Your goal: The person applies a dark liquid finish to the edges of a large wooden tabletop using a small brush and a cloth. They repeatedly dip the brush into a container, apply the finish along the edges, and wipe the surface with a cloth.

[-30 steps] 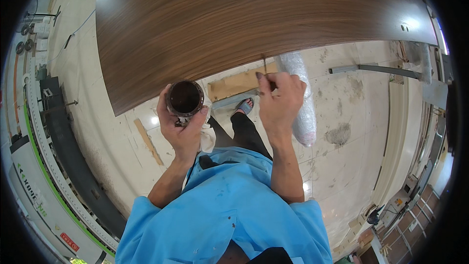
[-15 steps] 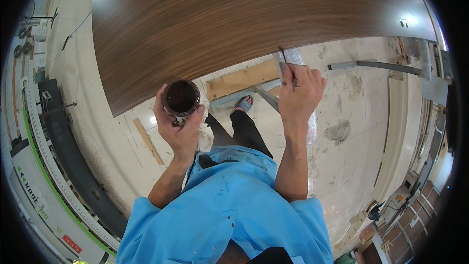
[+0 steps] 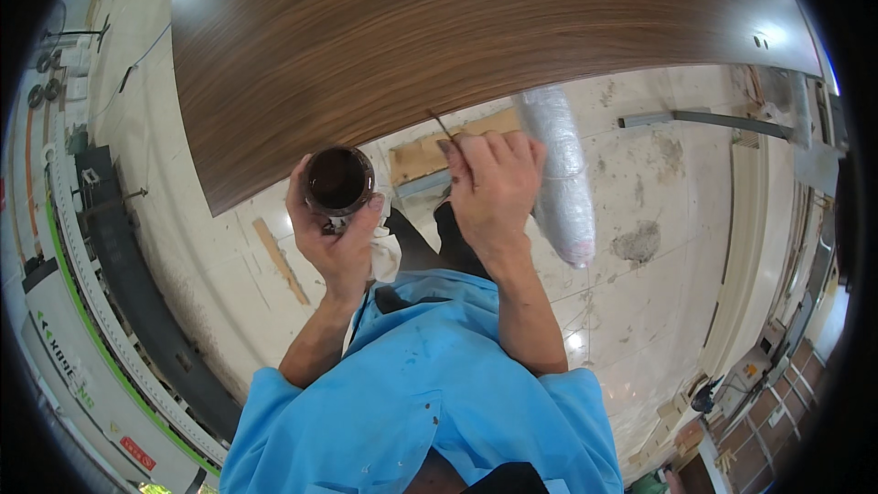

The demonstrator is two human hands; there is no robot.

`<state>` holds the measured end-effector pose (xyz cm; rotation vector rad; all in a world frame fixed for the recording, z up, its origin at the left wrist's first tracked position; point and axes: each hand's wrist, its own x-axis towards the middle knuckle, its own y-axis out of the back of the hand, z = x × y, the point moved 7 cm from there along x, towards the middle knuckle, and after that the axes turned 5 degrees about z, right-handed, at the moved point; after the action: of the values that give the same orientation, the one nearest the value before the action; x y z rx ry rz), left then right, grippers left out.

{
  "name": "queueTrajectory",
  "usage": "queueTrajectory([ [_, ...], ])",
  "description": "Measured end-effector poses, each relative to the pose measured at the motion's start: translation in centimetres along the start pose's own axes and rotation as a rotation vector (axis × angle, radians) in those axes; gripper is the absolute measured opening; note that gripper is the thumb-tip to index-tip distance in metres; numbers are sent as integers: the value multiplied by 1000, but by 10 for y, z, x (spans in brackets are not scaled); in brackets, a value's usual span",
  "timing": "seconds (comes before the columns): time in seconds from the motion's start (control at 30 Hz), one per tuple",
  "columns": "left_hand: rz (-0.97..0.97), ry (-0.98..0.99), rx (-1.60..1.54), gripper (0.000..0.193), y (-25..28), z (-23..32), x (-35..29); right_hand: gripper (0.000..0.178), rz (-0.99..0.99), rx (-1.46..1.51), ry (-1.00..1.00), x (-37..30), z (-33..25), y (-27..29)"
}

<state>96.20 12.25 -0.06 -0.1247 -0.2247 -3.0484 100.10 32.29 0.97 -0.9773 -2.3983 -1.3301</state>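
My left hand is wrapped round a glass jar of dark brown liquid, with its open mouth facing up. A white cloth hangs beside that hand's palm. In a pinch, my right hand holds a thin brush. Its dark tip lies at the near edge of a large wood-grain panel, but I cannot tell whether it touches. The jar stands just off the panel's near left edge.
A plastic-wrapped roll lies right of my right hand. Below the panel are a wooden board and metal bars. A loose wood strip is on the tiled floor. A long machine runs along the left.
My right hand has moved left with the brush, along the panel's near edge toward the jar, uncovering more of the wrapped roll. The left hand and jar have stayed nearly still.
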Motion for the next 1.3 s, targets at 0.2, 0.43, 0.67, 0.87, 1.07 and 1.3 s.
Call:
queueTrajectory([
  [0.2,-5,-18,24,74,6,-1,0,13,110,-46,-54,1,19,13],
  [0.43,-5,-18,17,74,4,-2,-2,15,81,-14,-76,0,17,12],
  [0.67,-13,-26,33,75,2,-4,0,17,17,-18,13,-1,18,10],
  [0.87,-12,-8,2,74,1,-2,0,14,75,-16,-44,-1,11,9],
  [1.07,7,-11,5,74,3,-4,-1,16,46,8,78,-3,-1,1],
  [1.3,-20,6,-14,74,2,-7,-3,10,134,-188,-107,17,67,42],
])
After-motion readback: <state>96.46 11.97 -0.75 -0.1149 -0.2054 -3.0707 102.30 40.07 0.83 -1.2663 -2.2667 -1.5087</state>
